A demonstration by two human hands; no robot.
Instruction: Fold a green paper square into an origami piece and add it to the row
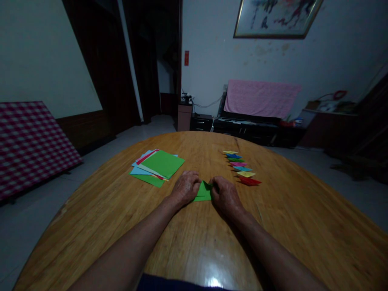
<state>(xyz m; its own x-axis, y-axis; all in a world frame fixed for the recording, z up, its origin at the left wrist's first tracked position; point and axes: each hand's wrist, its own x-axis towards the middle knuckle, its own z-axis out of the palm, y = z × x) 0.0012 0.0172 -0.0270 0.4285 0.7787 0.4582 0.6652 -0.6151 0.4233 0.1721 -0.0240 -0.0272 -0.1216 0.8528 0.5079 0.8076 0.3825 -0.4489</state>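
Note:
A partly folded sheet of green paper (202, 195) lies on the wooden table (194, 238) between my hands. My left hand (187, 186) is closed on its left edge, with the fingertips curled down out of sight. At the right edge, my right hand (226, 194) pinches the paper, and a small flap stands up beside its fingers. A crease or slit runs across the lower left of the green paper. To the right, a row of several small folded paper boats, with a red paper boat (249, 181) nearest me, stretches away in different colours.
A loose stack of coloured paper sheets (163, 163), green on top, lies left of my hands. Beyond the round table stand a black TV cabinet (245, 130) and a pink cloth (262, 98). A checkered cloth (33, 145) is at the far left.

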